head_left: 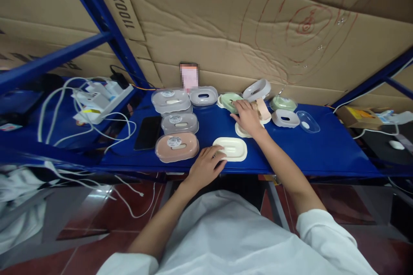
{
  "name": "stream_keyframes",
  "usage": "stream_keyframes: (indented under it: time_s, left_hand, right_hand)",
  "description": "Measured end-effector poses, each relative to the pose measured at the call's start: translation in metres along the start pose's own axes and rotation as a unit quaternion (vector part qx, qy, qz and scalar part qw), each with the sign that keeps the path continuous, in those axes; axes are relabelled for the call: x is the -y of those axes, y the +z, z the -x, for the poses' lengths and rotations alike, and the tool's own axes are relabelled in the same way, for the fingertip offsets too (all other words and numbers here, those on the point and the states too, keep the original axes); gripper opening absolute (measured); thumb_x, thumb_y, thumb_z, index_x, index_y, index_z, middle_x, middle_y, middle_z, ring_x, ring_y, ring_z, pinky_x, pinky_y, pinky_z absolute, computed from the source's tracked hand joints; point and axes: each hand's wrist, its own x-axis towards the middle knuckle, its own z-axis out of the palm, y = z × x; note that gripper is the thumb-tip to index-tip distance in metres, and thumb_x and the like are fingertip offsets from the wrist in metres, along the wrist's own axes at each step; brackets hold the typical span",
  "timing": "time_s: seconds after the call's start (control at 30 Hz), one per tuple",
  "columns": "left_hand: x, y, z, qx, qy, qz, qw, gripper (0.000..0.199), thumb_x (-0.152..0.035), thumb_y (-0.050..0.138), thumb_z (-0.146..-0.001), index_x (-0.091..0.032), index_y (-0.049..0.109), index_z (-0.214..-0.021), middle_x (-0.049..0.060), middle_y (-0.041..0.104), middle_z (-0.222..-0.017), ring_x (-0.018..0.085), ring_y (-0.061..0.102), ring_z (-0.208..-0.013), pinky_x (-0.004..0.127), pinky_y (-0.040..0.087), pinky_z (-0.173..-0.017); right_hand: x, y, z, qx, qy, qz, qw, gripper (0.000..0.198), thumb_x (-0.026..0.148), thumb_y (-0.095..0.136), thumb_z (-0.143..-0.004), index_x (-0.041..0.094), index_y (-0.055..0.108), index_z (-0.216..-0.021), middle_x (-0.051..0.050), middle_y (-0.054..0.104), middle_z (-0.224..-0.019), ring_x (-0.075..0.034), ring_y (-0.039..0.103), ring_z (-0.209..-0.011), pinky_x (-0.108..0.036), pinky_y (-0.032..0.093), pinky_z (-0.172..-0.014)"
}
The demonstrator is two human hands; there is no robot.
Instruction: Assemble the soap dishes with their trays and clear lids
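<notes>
Just below frame centre, a cream tray lies on the worktop, probably light, stiff and slick, best taken by its rim. The left hand is at its left end, the right hand at a green container above; I can't tell whether either grips.

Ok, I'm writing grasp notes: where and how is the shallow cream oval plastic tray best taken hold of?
The shallow cream oval plastic tray is probably best pinched by the rim at its right end, approached from the right: it lies flat, the rim gives an edge to hold, and the left hand partly covers the opposite end.
</notes>
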Motion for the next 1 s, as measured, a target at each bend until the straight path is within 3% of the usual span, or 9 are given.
stream_keyframes:
  time_s: [0.1, 0.17, 0.33, 0.47, 0.57, 0.67, 0.87, 0.93, 1.0]
  left_hand:
    - [0.001, 0.000, 0.001, -0.007, -0.004, 0.021, 1.000, 0.010, -0.025, 0.062, -0.105, -0.021, 0.071, -0.109, 0.010, 0.070, -0.133, 0.026, 0.067, -0.125, 0.044, 0.056, -0.103]
    - [0.002, 0.000, 0.002, -0.011, -0.006, 0.028, 1.000, 0.010, -0.025, 0.062, -0.105, -0.022, 0.071, -0.109, 0.011, 0.068, -0.137, 0.027, 0.066, -0.127, 0.045, 0.056, -0.105]
    - [0.002, 0.001, 0.003, -0.034, -0.024, 0.022, 0.999, 0.039, -0.025, 0.063, -0.104, -0.022, 0.061, -0.143, 0.016, 0.048, -0.163, 0.031, 0.052, -0.149, 0.048, 0.051, -0.119]
    - [0.004, 0.002, 0.001, -0.048, -0.029, 0.030, 0.998, 0.059, -0.024, 0.063, -0.103, -0.026, 0.046, -0.159, 0.016, 0.029, -0.175, 0.034, 0.036, -0.160, 0.052, 0.045, -0.125]
    - [0.006, 0.004, 0.001, -0.036, -0.009, 0.034, 0.999, 0.049, -0.024, 0.061, -0.105, -0.026, 0.053, -0.153, 0.014, 0.043, -0.168, 0.033, 0.037, -0.160, 0.055, 0.043, -0.127]
    - [0.008, 0.006, 0.001, -0.030, 0.002, 0.031, 0.999, 0.032, -0.024, 0.059, -0.106, -0.022, 0.065, -0.137, 0.011, 0.064, -0.147, 0.031, 0.043, -0.156, 0.053, 0.047, -0.126]
    - [0.009, 0.007, 0.000, -0.034, 0.004, 0.018, 0.999, 0.026, -0.024, 0.061, -0.105, -0.022, 0.070, -0.130, 0.009, 0.069, -0.139, 0.031, 0.049, -0.150, 0.054, 0.049, -0.124]
    - [0.009, 0.007, 0.000, -0.034, 0.003, 0.015, 0.999, 0.026, -0.024, 0.060, -0.106, -0.023, 0.070, -0.130, 0.008, 0.069, -0.138, 0.031, 0.049, -0.149, 0.054, 0.050, -0.123]
    - [0.008, 0.006, 0.000, -0.032, 0.002, 0.012, 0.999, 0.026, -0.024, 0.060, -0.106, -0.023, 0.070, -0.130, 0.008, 0.069, -0.138, 0.031, 0.049, -0.149, 0.054, 0.051, -0.122]
  right_hand:
    - [0.001, 0.001, -0.019, 0.044, 0.036, 0.014, 0.998, 0.037, 0.031, 0.056, -0.106, 0.010, 0.070, -0.133, -0.020, 0.073, -0.133, -0.036, 0.062, -0.128, -0.051, 0.039, -0.111]
    - [-0.002, -0.006, -0.010, 0.024, 0.040, -0.010, 0.999, 0.035, 0.033, 0.056, -0.107, 0.013, 0.072, -0.131, -0.018, 0.076, -0.127, -0.035, 0.066, -0.123, -0.050, 0.043, -0.108]
    - [0.001, -0.037, 0.071, -0.081, -0.032, -0.151, 0.985, 0.038, 0.043, 0.061, -0.106, 0.023, 0.071, -0.136, -0.011, 0.075, -0.134, -0.031, 0.066, -0.130, -0.052, 0.048, -0.115]
    - [0.018, -0.041, 0.139, -0.024, -0.077, -0.242, 0.967, 0.037, 0.036, 0.061, -0.107, 0.029, 0.066, -0.143, -0.008, 0.072, -0.141, -0.029, 0.061, -0.140, -0.055, 0.048, -0.120]
    - [0.028, -0.027, 0.163, 0.024, -0.097, -0.273, 0.957, 0.040, 0.029, 0.058, -0.108, 0.029, 0.062, -0.148, -0.008, 0.069, -0.146, -0.028, 0.054, -0.147, -0.056, 0.046, -0.125]
    - [0.033, -0.014, 0.169, 0.025, -0.108, -0.262, 0.959, 0.043, 0.025, 0.055, -0.109, 0.028, 0.059, -0.151, -0.008, 0.066, -0.149, -0.028, 0.051, -0.151, -0.059, 0.042, -0.128]
    - [0.023, -0.014, 0.161, 0.033, -0.121, -0.247, 0.961, 0.041, 0.029, 0.053, -0.109, 0.030, 0.060, -0.150, -0.007, 0.066, -0.149, -0.026, 0.053, -0.149, -0.057, 0.043, -0.126]
    - [0.000, -0.017, 0.152, 0.003, -0.084, -0.203, 0.976, 0.039, 0.033, 0.051, -0.110, 0.030, 0.063, -0.147, -0.007, 0.066, -0.149, -0.027, 0.054, -0.147, -0.056, 0.042, -0.126]
    - [-0.035, -0.020, 0.141, -0.055, 0.016, -0.122, 0.991, 0.041, 0.037, 0.047, -0.110, 0.027, 0.063, -0.146, -0.010, 0.063, -0.153, -0.030, 0.051, -0.149, -0.058, 0.039, -0.125]
